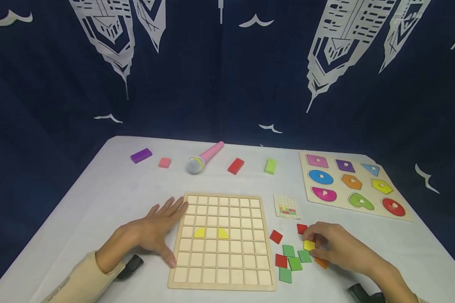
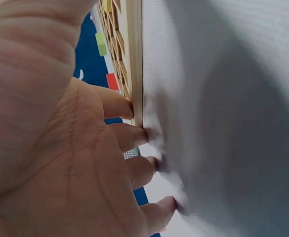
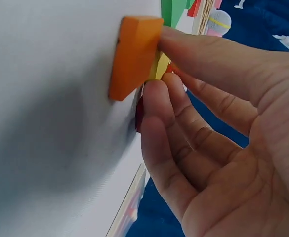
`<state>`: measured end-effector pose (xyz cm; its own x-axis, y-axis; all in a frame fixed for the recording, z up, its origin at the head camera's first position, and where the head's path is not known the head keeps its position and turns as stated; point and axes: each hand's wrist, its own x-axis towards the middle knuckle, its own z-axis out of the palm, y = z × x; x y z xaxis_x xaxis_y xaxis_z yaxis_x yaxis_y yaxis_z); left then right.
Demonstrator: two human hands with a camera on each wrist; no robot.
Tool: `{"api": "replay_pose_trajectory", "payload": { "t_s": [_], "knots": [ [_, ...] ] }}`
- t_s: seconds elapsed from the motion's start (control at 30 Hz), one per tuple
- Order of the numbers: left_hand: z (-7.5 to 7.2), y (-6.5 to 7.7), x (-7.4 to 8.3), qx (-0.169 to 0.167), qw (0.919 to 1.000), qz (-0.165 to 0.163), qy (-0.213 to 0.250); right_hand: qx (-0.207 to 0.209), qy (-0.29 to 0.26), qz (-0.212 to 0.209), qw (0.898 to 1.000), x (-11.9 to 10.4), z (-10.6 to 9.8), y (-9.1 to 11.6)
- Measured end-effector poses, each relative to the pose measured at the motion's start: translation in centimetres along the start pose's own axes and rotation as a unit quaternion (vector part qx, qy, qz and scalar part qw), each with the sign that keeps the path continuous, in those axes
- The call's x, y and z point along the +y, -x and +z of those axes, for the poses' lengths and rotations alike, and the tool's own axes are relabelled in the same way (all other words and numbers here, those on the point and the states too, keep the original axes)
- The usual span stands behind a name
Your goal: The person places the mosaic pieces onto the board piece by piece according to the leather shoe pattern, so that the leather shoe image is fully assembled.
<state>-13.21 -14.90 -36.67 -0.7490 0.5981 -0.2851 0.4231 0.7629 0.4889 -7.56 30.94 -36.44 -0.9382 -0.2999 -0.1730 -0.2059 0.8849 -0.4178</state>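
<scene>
A square wooden grid board (image 1: 223, 290) lies flat, with two yellow quarter-round pieces, a left one (image 1: 199, 232) and a right one (image 1: 223, 233), in one of its rows. My left hand (image 1: 155, 231) is spread along the board's left edge, thumb and index finger touching the frame; the left wrist view shows its fingertips (image 2: 151, 160) down on the cloth. To the right of the board, my right hand (image 1: 337, 246) pinches a yellow tile (image 1: 309, 245) between thumb and fingers. Beside that hand lies an orange tile (image 3: 134, 57), partly covered in the head view.
Red and green tiles (image 1: 295, 264) lie scattered by the board's right edge. Above them is a small pattern card (image 1: 287, 206). A shape puzzle (image 1: 358, 183) occupies the back right. Along the back are a toy microphone (image 1: 204, 158) and several coloured blocks, including a purple one (image 1: 141, 155).
</scene>
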Motion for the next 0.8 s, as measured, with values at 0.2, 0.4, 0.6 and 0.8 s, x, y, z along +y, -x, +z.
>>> {"api": "replay_pose_trajectory", "payload": {
  "t_s": [0.2,0.4,0.6,0.8],
  "knots": [
    [0.0,0.0,0.3,-0.004,1.0,-0.005,-0.006,-0.011,0.016,0.063,0.998,-1.1,0.2,0.0],
    [-0.1,-0.1,0.4,-0.001,0.9999,-0.005,-0.012,-0.009,0.032,0.073,0.997,-1.6,0.4,0.0],
    [-0.1,0.0,0.3,-0.001,1.0,-0.002,-0.008,-0.018,0.032,0.049,0.998,-2.2,-0.3,-0.3],
    [-0.1,0.0,0.4,-0.002,1.0,-0.003,-0.009,-0.019,0.035,-0.022,0.999,-3.9,-1.1,-1.2]
  ]
}}
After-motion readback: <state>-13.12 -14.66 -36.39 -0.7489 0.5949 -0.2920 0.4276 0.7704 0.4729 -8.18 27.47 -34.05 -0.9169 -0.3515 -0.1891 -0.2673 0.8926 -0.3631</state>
